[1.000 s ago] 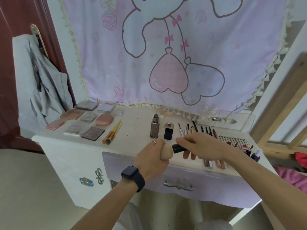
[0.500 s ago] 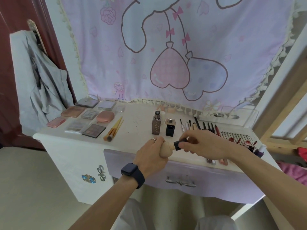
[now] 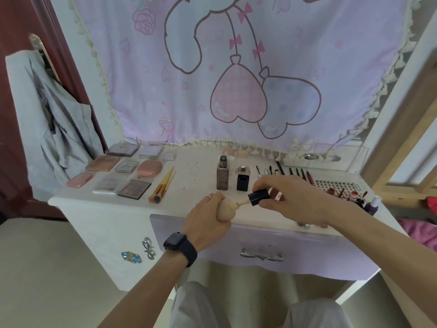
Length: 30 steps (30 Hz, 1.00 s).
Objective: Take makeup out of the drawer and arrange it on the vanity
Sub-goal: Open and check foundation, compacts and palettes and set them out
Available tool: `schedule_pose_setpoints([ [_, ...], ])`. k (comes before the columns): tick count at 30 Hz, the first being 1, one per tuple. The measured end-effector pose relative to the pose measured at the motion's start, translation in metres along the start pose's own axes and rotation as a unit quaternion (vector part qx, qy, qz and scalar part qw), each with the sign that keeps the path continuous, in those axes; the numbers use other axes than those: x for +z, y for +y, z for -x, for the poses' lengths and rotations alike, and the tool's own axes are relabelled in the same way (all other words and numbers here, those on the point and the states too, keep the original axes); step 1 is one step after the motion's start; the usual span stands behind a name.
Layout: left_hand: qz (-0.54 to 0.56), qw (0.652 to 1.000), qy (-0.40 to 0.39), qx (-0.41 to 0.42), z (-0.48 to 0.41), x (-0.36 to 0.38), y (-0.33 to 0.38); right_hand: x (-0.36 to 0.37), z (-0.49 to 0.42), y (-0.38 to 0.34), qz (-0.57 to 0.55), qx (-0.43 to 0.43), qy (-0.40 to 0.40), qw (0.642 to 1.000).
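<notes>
Fingers [image 3: 214,198] of the left hand [image 3: 208,221] are curled tightly round a small beige bottle [image 3: 224,210], swallowing most of its rounded body. The right hand [image 3: 295,200] pinches the black cap [image 3: 259,197] between thumb and bent forefingers. The cap sits just off the bottle's neck, and a thin beige stem [image 3: 243,203] bridges the gap. Both are held in the air above the vanity's front edge, over the lavender drawer front [image 3: 260,242]. The bottle looks light and rigid, probably smooth plastic or glass, so a full wrap round its belly is the safe hold. The cap is small and glossy and likely to slip, so it is best taken by its sides as it is now. With the cap loose the contents could smear or drip, so it seems wise to keep the bottle neck-up until it is closed. Further back on the white vanity [image 3: 194,185], a brown pump bottle [image 3: 222,177] and a black bottle [image 3: 243,179] stand upright side by side. The bare spot near them looks a fitting place for this one. Left of them lie brushes [image 3: 163,185] and flat palettes [image 3: 133,185], and to the right a row of pencils [image 3: 295,172].
</notes>
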<state>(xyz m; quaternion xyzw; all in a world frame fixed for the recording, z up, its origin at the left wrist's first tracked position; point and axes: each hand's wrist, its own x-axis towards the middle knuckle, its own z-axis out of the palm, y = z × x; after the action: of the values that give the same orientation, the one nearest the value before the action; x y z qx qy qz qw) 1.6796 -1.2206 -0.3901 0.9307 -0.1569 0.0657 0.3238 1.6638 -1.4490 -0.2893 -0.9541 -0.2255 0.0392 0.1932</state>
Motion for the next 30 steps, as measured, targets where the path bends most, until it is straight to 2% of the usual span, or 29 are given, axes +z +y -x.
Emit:
schedule_pose_setpoints([
  [8,0.010,1.000,0.016,0.003,0.003,-0.003,-0.007,-0.006,0.006,0.006,-0.023,0.000,0.028,0.999],
  [30,0.000,1.000,0.008,0.022,-0.007,-0.006,0.005,-0.005,0.007,0.000,-0.012,-0.005,0.037,0.999],
])
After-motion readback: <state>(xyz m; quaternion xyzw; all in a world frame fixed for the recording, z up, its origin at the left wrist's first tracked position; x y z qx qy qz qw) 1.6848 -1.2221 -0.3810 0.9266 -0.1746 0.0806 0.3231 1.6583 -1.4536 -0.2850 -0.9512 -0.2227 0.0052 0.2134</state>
